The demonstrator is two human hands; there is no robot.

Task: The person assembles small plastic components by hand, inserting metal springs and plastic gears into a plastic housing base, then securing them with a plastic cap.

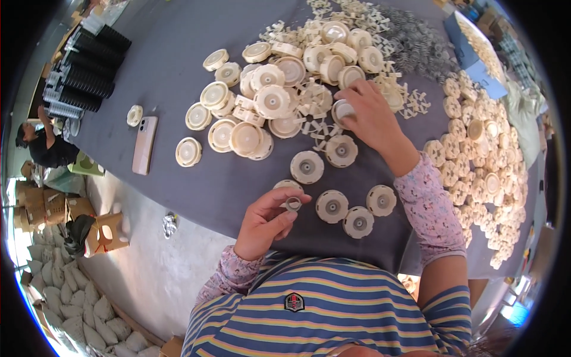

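Grey cloth tabletop [178,53] fills my view; left hand [264,223] pinches a small grey ring [293,204], right hand [369,116] at one o'clock grips a cream plastic disc [343,110].

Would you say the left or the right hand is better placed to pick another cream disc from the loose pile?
Probably the right hand: it already rests on a cream disc at the pile's edge. The left hand pinches a small grey ring near the body.

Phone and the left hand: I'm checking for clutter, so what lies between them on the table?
Head view: only bare grey cloth between phone and left hand.
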